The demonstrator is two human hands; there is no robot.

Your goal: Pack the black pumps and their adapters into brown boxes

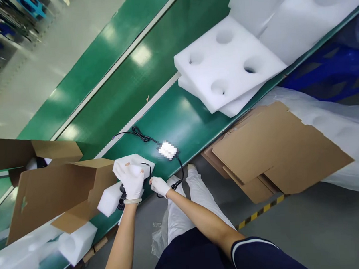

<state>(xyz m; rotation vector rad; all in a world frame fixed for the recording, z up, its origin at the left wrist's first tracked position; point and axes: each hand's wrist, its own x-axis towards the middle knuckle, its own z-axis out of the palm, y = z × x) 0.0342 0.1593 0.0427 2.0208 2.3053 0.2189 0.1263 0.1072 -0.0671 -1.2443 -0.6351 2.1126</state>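
On your green workbench, the nearer open cardboard box stands at your left, its contents hidden, and the farther open cardboard box holds something white and dark, too small to identify. Beside the nearer box, your gloved left hand lies over a white foam block, its grip unclear. Near a pixelated power adapter on the bench, your gloved right hand has its fingers closed on a black cable.
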